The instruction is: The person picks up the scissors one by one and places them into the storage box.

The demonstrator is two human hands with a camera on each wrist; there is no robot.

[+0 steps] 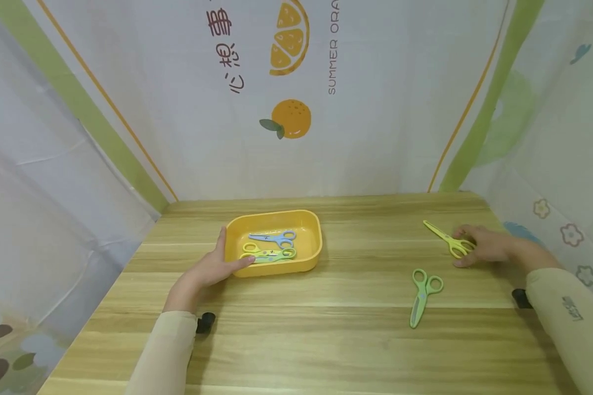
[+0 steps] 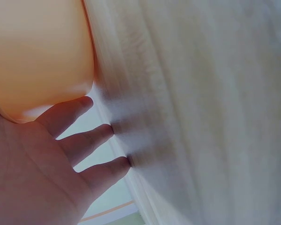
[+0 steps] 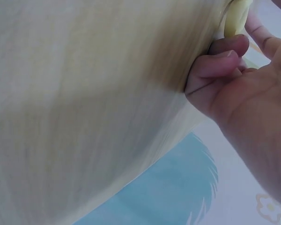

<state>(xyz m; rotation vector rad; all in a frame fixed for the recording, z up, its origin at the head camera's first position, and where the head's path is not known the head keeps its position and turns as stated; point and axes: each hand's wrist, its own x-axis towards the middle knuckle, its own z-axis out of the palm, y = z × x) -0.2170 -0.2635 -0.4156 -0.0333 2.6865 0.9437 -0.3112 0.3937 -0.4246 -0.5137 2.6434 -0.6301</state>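
In the head view, my left hand (image 1: 216, 265) holds the left end of a yellow plastic tray (image 1: 313, 266), thumb over the near rim. Its other fingers lie along the outside wall, and the left wrist view shows fingertips (image 2: 122, 161) down at the wooden surface. Inside the tray lie blue scissors (image 1: 272, 237), yellow scissors (image 1: 251, 248) and green scissors (image 1: 287, 254), partly overlapping. Over at the right, my right hand (image 1: 486, 245) grips another pair of yellow scissors (image 1: 447, 237) by the handles, blades pointing away to the left. The right wrist view shows its lower fingers curled against the table.
Green scissors (image 1: 421, 299) lie on the wooden table (image 1: 326, 329) nearer me than the right hand, handles away from me. A printed white curtain (image 1: 375, 137) stands along the table's back edge, with further cloth at both sides.
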